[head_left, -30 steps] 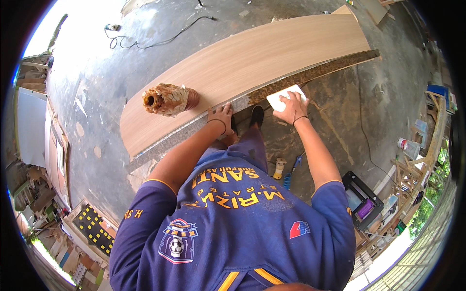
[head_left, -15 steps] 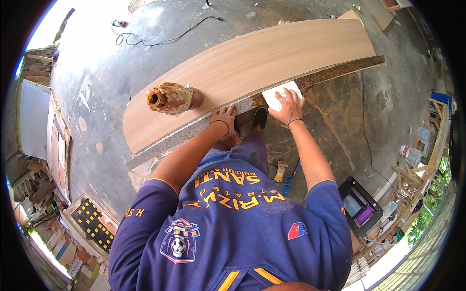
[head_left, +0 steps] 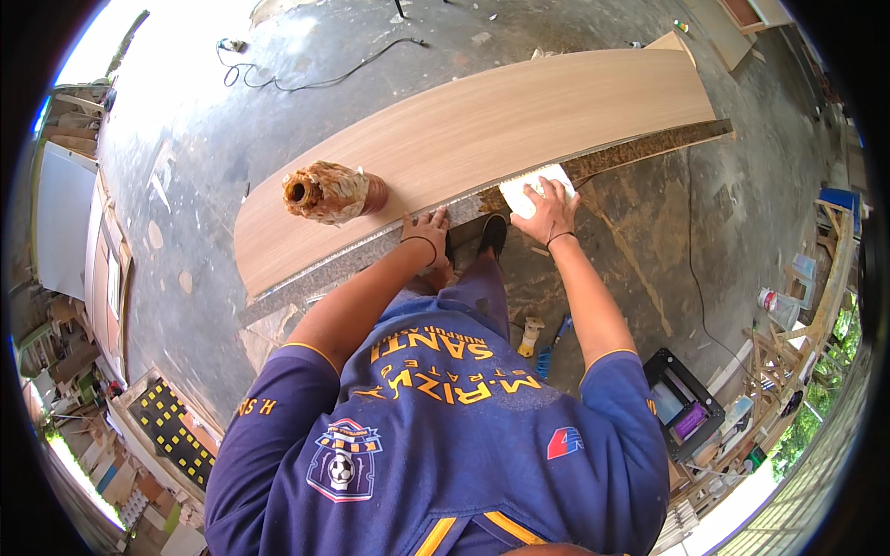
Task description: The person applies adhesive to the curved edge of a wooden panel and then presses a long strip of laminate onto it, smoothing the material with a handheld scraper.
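Pad (head_left: 520,193) (wht) under R fingers (head_left: 548,191)

Looks like smooth, matt wood or wood-print laminate on the long panel (head_left: 491,130), finely grained along its length. Rougher along the narrow edge strip (head_left: 640,148) — mottled brown in one stretch, speckled grey in another. Crusted, lumpy and wrinkled on the brown-coated container (head_left: 324,193). Pale and matt on the flat pad (head_left: 521,196); could be plastic or foam, too washed-out to tell. Matt cloth on the shirt (head_left: 464,445), dusty in one patch. Apparently bare concrete on the floor (head_left: 199,199) — scuffed, glossy where brightly lit.
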Available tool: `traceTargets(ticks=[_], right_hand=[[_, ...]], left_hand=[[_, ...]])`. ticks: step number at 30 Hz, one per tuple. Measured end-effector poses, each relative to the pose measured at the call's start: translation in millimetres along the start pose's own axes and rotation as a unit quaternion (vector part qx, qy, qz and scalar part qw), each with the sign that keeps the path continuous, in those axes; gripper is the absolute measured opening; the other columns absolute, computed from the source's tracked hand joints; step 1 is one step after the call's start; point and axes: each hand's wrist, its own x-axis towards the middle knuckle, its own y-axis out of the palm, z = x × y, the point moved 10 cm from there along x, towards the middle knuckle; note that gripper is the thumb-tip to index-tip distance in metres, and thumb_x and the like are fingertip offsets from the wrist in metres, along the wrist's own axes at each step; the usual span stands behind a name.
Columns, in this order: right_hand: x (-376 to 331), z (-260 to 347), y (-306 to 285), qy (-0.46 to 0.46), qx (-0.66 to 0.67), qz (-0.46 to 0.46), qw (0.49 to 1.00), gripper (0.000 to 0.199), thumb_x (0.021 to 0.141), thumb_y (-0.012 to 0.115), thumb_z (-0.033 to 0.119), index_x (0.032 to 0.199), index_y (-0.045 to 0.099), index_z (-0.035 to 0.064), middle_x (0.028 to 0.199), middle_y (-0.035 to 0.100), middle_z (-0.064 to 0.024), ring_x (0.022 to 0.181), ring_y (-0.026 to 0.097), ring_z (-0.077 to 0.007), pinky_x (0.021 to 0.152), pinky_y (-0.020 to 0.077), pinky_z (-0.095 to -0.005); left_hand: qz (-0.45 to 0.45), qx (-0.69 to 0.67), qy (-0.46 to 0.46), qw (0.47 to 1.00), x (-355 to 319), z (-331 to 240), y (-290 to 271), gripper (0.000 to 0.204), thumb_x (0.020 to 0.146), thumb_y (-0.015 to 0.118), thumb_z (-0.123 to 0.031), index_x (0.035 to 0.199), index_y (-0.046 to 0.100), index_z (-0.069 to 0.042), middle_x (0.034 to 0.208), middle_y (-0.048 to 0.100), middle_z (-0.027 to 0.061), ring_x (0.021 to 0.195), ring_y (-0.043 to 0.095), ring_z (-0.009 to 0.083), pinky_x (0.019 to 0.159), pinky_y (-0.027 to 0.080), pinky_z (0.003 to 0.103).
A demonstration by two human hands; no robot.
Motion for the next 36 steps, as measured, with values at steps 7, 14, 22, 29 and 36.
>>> traceTargets(ticks=[7, 14, 22, 29, 36], right_hand=[[5.3, -0.1, 0.8, 0.001, 0.002, 0.025, 1.0, 0.067, 0.067, 0.068, 0.053, 0.125, 0.06, 0.0216, 0.141, 0.043, -0.0089, 0.134, 0.03, -0.0272, 0.103, 0.0183, -0.0688], [6.5, -0.1, -3.2, 0.017, -0.024, 0.085, 0.996, 0.069, 0.067, 0.067, 0.055, 0.128, 0.058, 0.0232, 0.142, 0.042, -0.0084, 0.136, 0.029, -0.0262, 0.104, 0.0193, -0.0686], [7.1, 0.0, -2.6, 0.04, -0.021, 0.098, 0.994, 0.071, 0.066, 0.068, 0.055, 0.129, 0.057, 0.025, 0.143, 0.041, -0.0081, 0.135, 0.031, -0.0264, 0.105, 0.0206, -0.0669], [-33.7, -22.6, 13.8, 0.074, -0.045, 0.207, 0.974, 0.068, 0.065, 0.068, 0.054, 0.126, 0.061, 0.0239, 0.142, 0.043, -0.0077, 0.133, 0.033, -0.0272, 0.106, 0.0189, -0.0673], [-72.0, 33.8, 0.4, 0.012, 0.081, 0.032, 0.996, 0.064, 0.064, 0.069, 0.054, 0.119, 0.065, 0.0216, 0.139, 0.046, -0.0109, 0.132, 0.034, -0.0286, 0.102, 0.0208, -0.0648]], left_hand=[[-0.002, 0.007, -0.005, 1.0, 0.3, 1.4, -0.2, 0.092, 0.074, 0.068, -0.049, 0.147, 0.028, -0.009, 0.158, 0.01, 0.0063, 0.142, 0.021, 0.0281, 0.11, 0.021, 0.06], [0.009, 0.006, -0.015, 1.0, -3.9, 0.0, -3.1, 0.092, 0.075, 0.068, -0.05, 0.148, 0.027, -0.01, 0.158, 0.01, 0.0058, 0.143, 0.02, 0.0276, 0.11, 0.02, 0.06], [0.006, 0.021, -0.018, 1.0, -4.5, 0.2, -1.8, 0.094, 0.075, 0.068, -0.051, 0.148, 0.026, -0.009, 0.159, 0.009, 0.0051, 0.143, 0.019, 0.0265, 0.111, 0.02, 0.059], [-0.018, -0.001, -0.008, 1.0, -4.3, 1.0, -2.7, 0.092, 0.074, 0.068, -0.048, 0.147, 0.028, -0.009, 0.158, 0.011, 0.0062, 0.143, 0.021, 0.0269, 0.111, 0.022, 0.058], [-0.176, -0.077, 0.037, 0.981, -4.3, 6.7, 21.4, 0.084, 0.075, 0.067, -0.045, 0.141, 0.036, -0.004, 0.155, 0.018, 0.016, 0.143, 0.019, 0.0311, 0.113, 0.021, 0.052]])
